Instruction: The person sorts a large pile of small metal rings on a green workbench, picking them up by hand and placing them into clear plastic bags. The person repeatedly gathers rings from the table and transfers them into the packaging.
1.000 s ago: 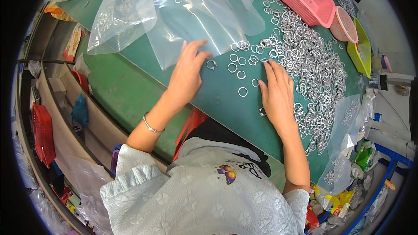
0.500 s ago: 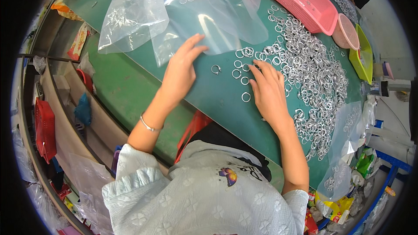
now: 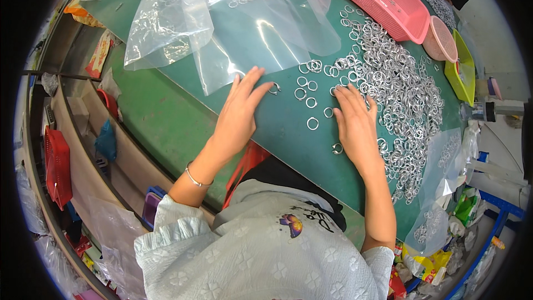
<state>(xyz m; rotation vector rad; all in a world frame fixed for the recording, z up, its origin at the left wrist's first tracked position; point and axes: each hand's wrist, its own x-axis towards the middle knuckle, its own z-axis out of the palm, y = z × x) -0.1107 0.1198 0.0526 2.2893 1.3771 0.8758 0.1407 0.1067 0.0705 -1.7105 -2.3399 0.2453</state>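
Note:
Silver metal rings, some with a small lug, lie in a large pile (image 3: 402,86) at the right of the green table (image 3: 277,125). Over the pile's left edge, my right hand (image 3: 358,125) has its fingers stretched out, fingertips at a few rings. Several loose rings (image 3: 312,124) lie to its left, and a ring with a lug (image 3: 337,148) is by its wrist side. My left hand (image 3: 237,114) is open by the near edge of a clear plastic bag (image 3: 250,50). Close to its fingertips lies a single ring (image 3: 274,88), partly covered by them.
More clear bags (image 3: 166,19) lie at the far left, some with rings inside. A pink basket (image 3: 383,3), a round pink sieve (image 3: 441,40) and a lime-green tray (image 3: 462,69) stand at the far right. Another clear bag (image 3: 436,200) hangs over the right edge.
My left hand has come back toward me, down beside the single ring. My right hand has moved right and nearer, uncovering loose rings. The middle bag's near edge has shifted toward me.

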